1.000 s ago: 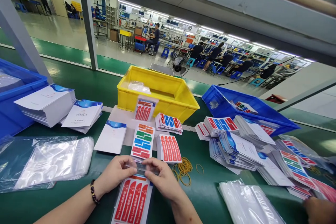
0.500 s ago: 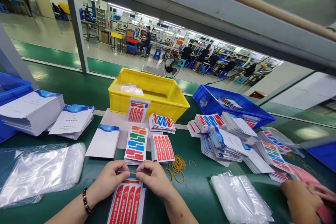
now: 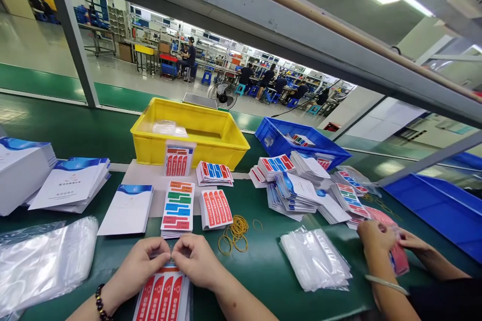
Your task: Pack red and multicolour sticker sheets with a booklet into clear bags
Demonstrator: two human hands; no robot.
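The fingertips of my left hand (image 3: 149, 259) and right hand (image 3: 198, 261) had drawn closer together since half a second earlier, and my whole view had swung right, bringing a co-worker's two hands (image 3: 376, 234) further into sight. Both of my hands were pinched, thumb against fingers, on the top edge of a thin, clear plastic bag (image 3: 188, 297) containing a white paper sheet with long red curved labels (image 3: 161, 297). It lay at the bottom of my view, just short of the white stack printed with orange, green, blue and red stickers (image 3: 178, 205) and left of the tangled yellow rubber bands (image 3: 238, 229). My fingers covered most of that edge, so I could not tell whether it was sealed. I judged the bag light, limp and slippery, its film apt to slide under a loose pinch, while the paper inside seemed stiffer, hard to break but easy to crease. The top edge suited a close double pinch; for lifting, I favoured the long sides, where the paper backed the film and a flat, gentle grip would spare the corners.
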